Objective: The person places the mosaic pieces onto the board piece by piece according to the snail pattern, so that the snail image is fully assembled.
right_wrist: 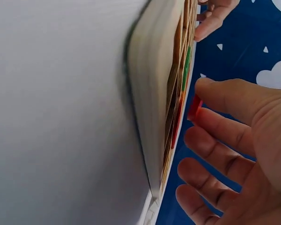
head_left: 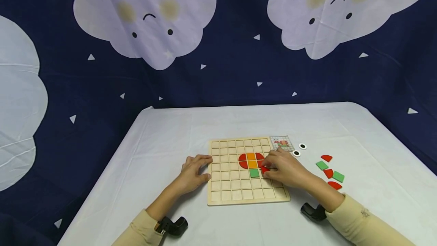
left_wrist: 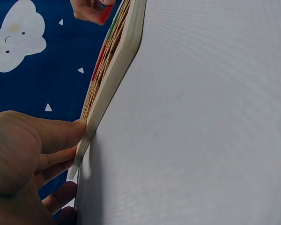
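Note:
A wooden grid board (head_left: 227,196) lies on the white table. Set in its cells are two orange squares (head_left: 251,160), a green square (head_left: 254,173) and red quarter-circle pieces (head_left: 243,161) on both sides of the orange. Between thumb and index finger, my right hand (head_left: 285,167) pinches another red piece (right_wrist: 195,107), just over the board to the right of the green square. That hand's other fingers are loosely bent in the right wrist view. My left hand (head_left: 194,174) rests at the board's left edge, thumb (left_wrist: 68,133) and fingertips touching its side.
A small picture card (head_left: 282,143) lies at the board's upper right corner, beside two white discs with black centres (head_left: 302,146). Further right are loose red pieces (head_left: 326,158) and green pieces (head_left: 338,176). A dark cloth with clouds (head_left: 232,86) hangs behind the table.

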Action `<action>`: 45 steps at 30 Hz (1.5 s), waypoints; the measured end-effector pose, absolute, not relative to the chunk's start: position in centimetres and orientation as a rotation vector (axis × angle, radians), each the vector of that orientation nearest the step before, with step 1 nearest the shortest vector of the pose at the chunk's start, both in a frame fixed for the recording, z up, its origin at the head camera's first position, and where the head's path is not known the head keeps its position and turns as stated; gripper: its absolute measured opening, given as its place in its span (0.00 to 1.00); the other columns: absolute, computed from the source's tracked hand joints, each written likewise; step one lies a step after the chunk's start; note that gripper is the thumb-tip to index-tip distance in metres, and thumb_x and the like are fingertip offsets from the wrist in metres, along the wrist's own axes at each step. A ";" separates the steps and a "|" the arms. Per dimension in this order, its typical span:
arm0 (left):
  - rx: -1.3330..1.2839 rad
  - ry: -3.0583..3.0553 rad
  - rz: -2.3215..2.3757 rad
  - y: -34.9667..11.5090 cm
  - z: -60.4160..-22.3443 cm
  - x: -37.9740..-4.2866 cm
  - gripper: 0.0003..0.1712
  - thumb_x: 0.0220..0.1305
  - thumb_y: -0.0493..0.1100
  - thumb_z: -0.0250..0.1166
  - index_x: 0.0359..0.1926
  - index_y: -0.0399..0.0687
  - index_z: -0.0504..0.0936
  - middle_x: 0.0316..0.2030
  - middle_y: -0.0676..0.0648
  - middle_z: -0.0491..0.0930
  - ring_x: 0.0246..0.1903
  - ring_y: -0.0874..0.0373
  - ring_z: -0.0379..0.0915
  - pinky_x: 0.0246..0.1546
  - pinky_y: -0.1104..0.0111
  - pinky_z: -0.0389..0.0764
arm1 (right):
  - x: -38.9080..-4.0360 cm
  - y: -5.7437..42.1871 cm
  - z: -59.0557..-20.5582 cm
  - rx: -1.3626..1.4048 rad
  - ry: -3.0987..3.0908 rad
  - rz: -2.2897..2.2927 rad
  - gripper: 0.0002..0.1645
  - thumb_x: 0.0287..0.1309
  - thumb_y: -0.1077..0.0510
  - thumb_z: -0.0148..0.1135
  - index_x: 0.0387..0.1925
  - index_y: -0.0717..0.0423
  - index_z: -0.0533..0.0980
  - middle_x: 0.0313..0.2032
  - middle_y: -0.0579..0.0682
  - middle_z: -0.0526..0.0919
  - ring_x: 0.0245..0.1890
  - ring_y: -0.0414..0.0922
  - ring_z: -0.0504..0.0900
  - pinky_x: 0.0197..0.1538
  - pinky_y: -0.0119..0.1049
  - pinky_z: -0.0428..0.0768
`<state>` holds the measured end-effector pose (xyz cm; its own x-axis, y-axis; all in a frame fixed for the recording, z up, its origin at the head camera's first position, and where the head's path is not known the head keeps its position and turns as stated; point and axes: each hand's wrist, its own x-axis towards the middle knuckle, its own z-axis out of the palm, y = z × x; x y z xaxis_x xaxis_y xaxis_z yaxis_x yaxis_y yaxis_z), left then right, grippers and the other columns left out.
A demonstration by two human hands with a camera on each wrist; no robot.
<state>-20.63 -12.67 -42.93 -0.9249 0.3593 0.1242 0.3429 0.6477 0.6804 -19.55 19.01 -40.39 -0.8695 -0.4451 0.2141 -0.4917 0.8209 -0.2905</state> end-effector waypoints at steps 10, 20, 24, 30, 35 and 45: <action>0.604 2.829 1.162 -12.7 -42.9 -20.6 0.27 0.54 0.38 0.67 0.57 0.43 0.76 0.61 0.50 0.71 0.47 0.56 0.58 0.49 0.59 0.56 | -19.9 18.7 -40.9 0.785 -2.850 0.469 0.11 0.42 0.52 0.73 0.32 0.46 0.83 0.32 0.38 0.79 0.34 0.38 0.67 0.39 0.34 0.66; 0.607 2.836 1.156 -12.7 -42.9 -20.6 0.27 0.54 0.38 0.68 0.57 0.43 0.76 0.60 0.50 0.72 0.47 0.57 0.58 0.48 0.59 0.56 | -20.0 18.8 -41.0 0.810 -2.858 0.441 0.11 0.43 0.52 0.72 0.32 0.46 0.83 0.32 0.39 0.78 0.34 0.38 0.67 0.38 0.34 0.65; 0.607 2.835 1.160 -12.7 -42.9 -20.6 0.27 0.54 0.38 0.68 0.57 0.43 0.76 0.60 0.50 0.72 0.47 0.57 0.58 0.48 0.59 0.56 | -20.0 18.7 -41.0 0.814 -2.857 0.445 0.11 0.43 0.52 0.73 0.32 0.46 0.83 0.31 0.39 0.78 0.34 0.38 0.67 0.38 0.34 0.65; 0.598 2.838 1.163 -12.6 -43.1 -20.7 0.27 0.53 0.37 0.68 0.57 0.43 0.76 0.60 0.50 0.72 0.48 0.56 0.58 0.48 0.59 0.56 | -20.0 18.8 -41.1 0.823 -2.847 0.453 0.12 0.42 0.51 0.73 0.33 0.46 0.83 0.31 0.38 0.78 0.33 0.38 0.67 0.38 0.34 0.65; 0.581 2.838 1.169 -12.6 -43.2 -20.8 0.28 0.53 0.37 0.68 0.57 0.43 0.76 0.60 0.51 0.72 0.48 0.56 0.58 0.48 0.59 0.56 | -20.0 18.9 -41.1 0.832 -2.839 0.452 0.12 0.42 0.51 0.73 0.32 0.46 0.83 0.31 0.38 0.79 0.34 0.38 0.68 0.39 0.34 0.66; 0.586 2.836 1.176 -12.6 -43.1 -20.7 0.27 0.53 0.37 0.68 0.57 0.44 0.76 0.60 0.51 0.72 0.47 0.57 0.59 0.48 0.60 0.56 | -19.6 19.3 -41.1 0.794 -2.848 0.470 0.12 0.41 0.50 0.73 0.33 0.45 0.83 0.32 0.38 0.79 0.33 0.37 0.66 0.39 0.34 0.65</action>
<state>-20.68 -12.59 -43.12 -0.9296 0.3462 0.1267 0.3343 0.6467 0.6856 -19.63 19.26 -41.08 -0.8491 -0.4790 0.2225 -0.5251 0.8110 -0.2578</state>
